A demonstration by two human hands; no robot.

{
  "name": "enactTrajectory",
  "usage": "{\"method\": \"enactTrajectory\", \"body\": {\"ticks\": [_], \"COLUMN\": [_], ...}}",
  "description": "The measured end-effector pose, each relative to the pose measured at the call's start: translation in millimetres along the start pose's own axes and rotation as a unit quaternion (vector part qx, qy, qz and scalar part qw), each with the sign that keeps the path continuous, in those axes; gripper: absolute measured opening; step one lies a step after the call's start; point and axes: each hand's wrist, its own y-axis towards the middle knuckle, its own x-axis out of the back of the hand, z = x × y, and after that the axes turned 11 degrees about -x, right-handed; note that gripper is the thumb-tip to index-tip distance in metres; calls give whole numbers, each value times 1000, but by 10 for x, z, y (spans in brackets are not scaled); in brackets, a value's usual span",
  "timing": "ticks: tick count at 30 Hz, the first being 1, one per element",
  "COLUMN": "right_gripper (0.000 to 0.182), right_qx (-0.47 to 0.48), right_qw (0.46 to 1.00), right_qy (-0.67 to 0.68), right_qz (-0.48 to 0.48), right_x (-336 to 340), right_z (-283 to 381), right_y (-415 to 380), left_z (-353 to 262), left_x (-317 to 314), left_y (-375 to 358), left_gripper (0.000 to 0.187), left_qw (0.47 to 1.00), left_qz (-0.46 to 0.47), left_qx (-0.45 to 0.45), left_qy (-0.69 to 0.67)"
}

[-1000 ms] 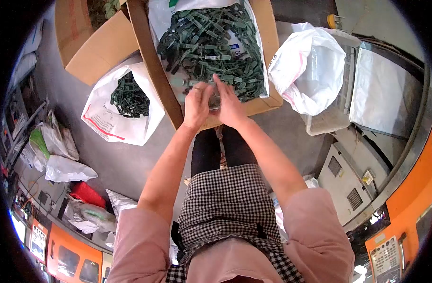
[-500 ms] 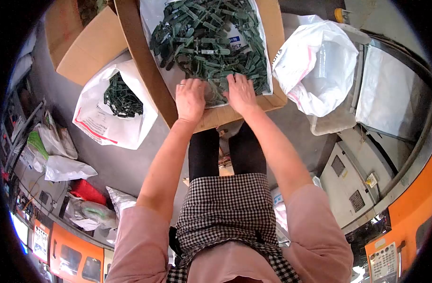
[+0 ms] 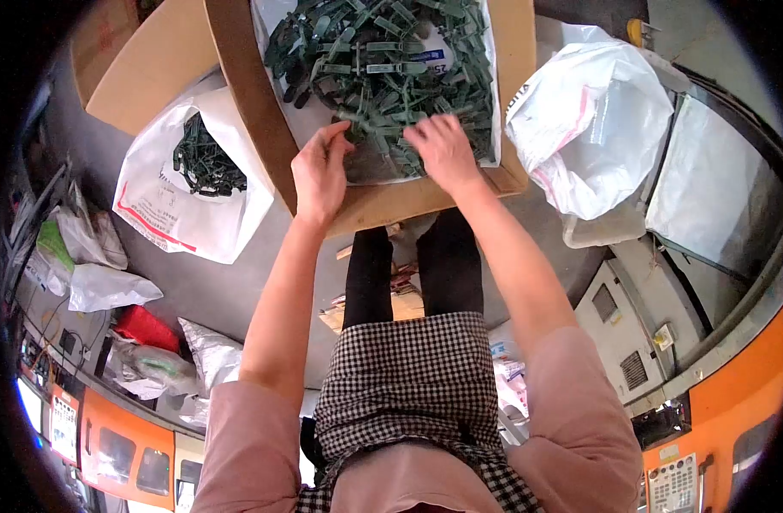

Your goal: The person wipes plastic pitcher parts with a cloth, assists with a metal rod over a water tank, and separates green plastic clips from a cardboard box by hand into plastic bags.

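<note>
Many dark green, clip-like plastic parts (image 3: 383, 68) fill a white-lined cardboard box (image 3: 391, 205) in front of me. My left hand (image 3: 321, 175) is over the box's near left corner, thumb and fingers pinched together. A blurred dark green plastic part shows at its fingertips. My right hand (image 3: 447, 156) is over the near right part of the pile, its fingers bent and smeared by motion. Whether it holds a part is hidden. Between the hands, a patch of the liner shows among the parts.
Left of the box stands a white sack (image 3: 186, 205) with more dark green parts (image 3: 207, 158). An open white bag (image 3: 571, 128) stands to the right, beside a grey cabinet (image 3: 622, 325). Orange machines (image 3: 122, 453) and plastic bags (image 3: 113, 286) lie farther back.
My left hand has moved left off the pile and its fingers have come together. My right hand has shifted slightly. The whole view has tilted a little.
</note>
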Motion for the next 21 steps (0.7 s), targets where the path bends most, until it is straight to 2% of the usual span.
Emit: {"method": "enactTrajectory", "body": {"ticks": [2, 3, 4, 6, 8, 9, 10, 12, 13, 14, 15, 16, 17, 18, 19, 20, 21], "right_gripper": [21, 19, 18, 18, 15, 31, 31, 68, 100, 100, 100, 101, 102, 102, 104, 106, 95], "right_qx": [36, 63, 91, 101, 103, 102, 100, -148, -244, -245, -263, -280, -271, -271, -264, -242, -238], "right_qw": [998, 997, 995, 993, 989, 992, 993, 979, 960, 959, 948, 930, 925, 925, 850, 724, 685], "right_qy": [-18, -3, 13, 15, 19, 24, 23, 125, 135, 137, 138, 138, 162, 163, 394, 601, 655], "right_qz": [-38, -41, -43, -60, -102, -65, -65, -58, 32, 33, 114, 194, 212, 212, 231, 236, 212], "right_x": [187, 256, 309, 388, 455, 425, 381, 446, 509, 530, 529, 510, 430, 360, 291, 241, 207], "right_z": [127, 188, 254, 403, 490, 464, 440, 491, 467, 455, 426, 393, 356, 329, 301, 280, 268], "right_y": [-119, -156, -190, -213, -206, -234, -254, -193, -179, -164, -135, -104, -78, -72, -67, -75, -95], "left_z": [-268, -336, -402, -416, -55, 10, 75, 51, 39, 7, -38, -64, -76, -92, -107, -140, -207], "left_x": [-72, -154, -222, -318, -371, -385, -417, -446, -472, -474, -471, -475, -485, -505, -535, -543, -511], "left_y": [1, 14, 8, 111, 220, 241, 216, 127, 65, 22, -2, -19, -40, -64, -87, -102, -97], "left_gripper": [19, 20, 22, 27, 29, 31, 31, 32, 31, 31, 29, 27, 29, 29, 30, 31, 31], "left_qw": [971, 953, 943, 904, 915, 925, 925, 952, 943, 943, 979, 990, 985, 985, 937, 842, 826], "left_qz": [32, 20, 54, 178, 191, 205, 206, 146, 103, 104, 121, 134, 123, 122, 111, 93, 76], "left_qx": [-165, -207, -156, -2, 19, 40, 39, -87, -181, -179, -110, -38, -6, -5, 67, 136, 173], "left_qy": [169, 223, 287, 388, 354, 318, 318, 254, 260, 261, 121, -21, -119, -119, -323, -513, -531]}}
